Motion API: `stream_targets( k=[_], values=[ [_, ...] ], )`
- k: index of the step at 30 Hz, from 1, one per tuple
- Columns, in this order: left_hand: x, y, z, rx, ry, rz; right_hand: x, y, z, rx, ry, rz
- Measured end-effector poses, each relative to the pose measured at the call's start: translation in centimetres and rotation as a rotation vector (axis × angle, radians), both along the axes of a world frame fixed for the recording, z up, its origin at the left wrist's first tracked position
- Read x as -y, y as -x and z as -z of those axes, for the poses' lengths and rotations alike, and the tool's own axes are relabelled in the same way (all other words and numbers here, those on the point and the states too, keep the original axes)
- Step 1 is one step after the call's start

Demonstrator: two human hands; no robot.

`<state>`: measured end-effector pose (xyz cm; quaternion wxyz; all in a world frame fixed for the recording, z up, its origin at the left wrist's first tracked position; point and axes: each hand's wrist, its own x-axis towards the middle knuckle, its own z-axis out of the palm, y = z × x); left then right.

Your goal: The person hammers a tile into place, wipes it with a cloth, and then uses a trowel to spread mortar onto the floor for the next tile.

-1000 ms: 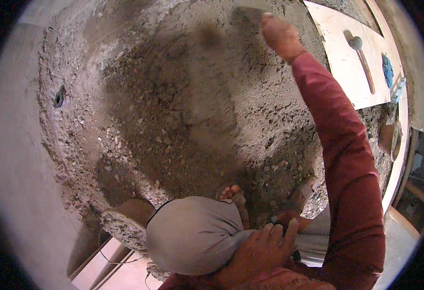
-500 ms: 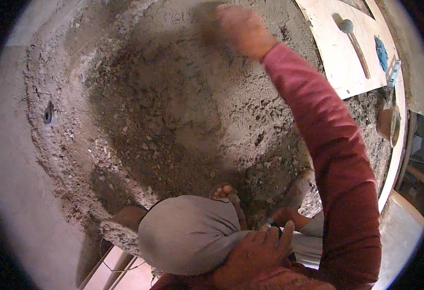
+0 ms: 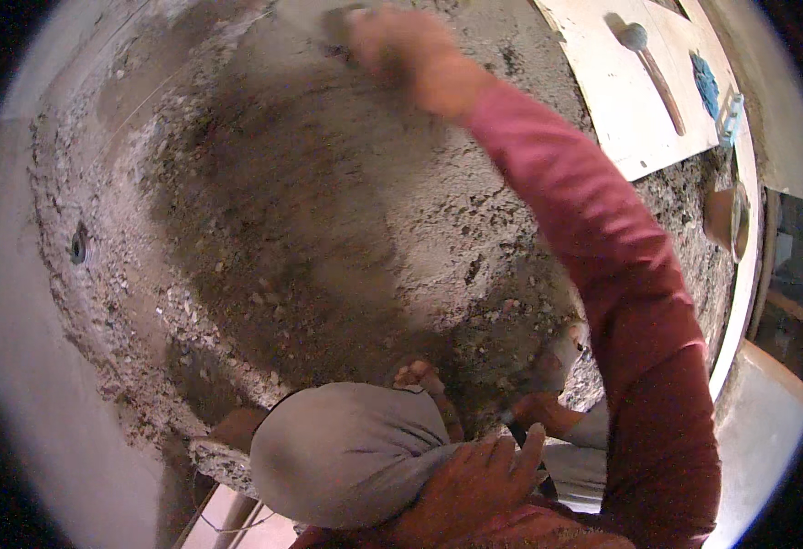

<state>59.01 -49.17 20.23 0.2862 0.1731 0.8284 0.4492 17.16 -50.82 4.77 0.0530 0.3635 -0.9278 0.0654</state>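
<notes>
My right hand, blurred by motion, reaches far forward over the rough grey mortar. Its fingers are closed round a smeared dark tool that looks like a trowel, low against a smoother wet patch at the top; the tool's exact shape cannot be made out. My left hand lies on my thigh with its fingers stretched out, holding nothing. Grey trousers cover my bent knee, and the toes of a bare foot show on the mortar just ahead of it.
At the upper right a pale board bears a mallet and a blue cloth. A spirit level and a bowl-like container are along the right edge. A round drain fitting sits at the left, and a thin string crosses the upper left.
My right hand has swept to the left across the mortar with the tool. My left hand stays on the thigh; the whole view has shifted slightly.
</notes>
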Motion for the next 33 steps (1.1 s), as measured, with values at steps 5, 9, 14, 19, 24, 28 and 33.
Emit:
stream_targets(
  k=[5, 9, 14, 19, 24, 28, 33],
  values=[
    [0.1, 0.3, 1.0, -0.080, 0.029, 0.018, 2.5, 1.5, 1.5, -0.034, -0.018, 0.076],
    [0.4, -0.1, 1.4, -0.082, 0.041, -0.002, -5.6, 3.1, 2.6, -0.241, -0.002, 0.031],
    [0.6, -0.1, 1.4, -0.100, 0.026, 0.016, -20.1, 7.7, 4.1, -0.401, -0.443, 0.313],
    [0.9, 0.1, 1.8, -0.104, 0.025, 0.025, -23.2, 4.8, 3.2, -0.322, -0.162, 0.092],
    [0.6, 0.4, 2.0, -0.100, 0.029, 0.020, -25.7, 5.0, 3.3, -0.268, -0.309, 0.053],
    [0.3, 1.0, 2.1, -0.107, 0.034, 0.026, -26.6, 8.8, 4.3, -0.082, -0.167, 0.230],
    [0.2, 1.5, 2.1, -0.112, 0.034, 0.028, -26.1, 12.5, 4.8, 0.355, 0.122, 0.214]
  ],
)
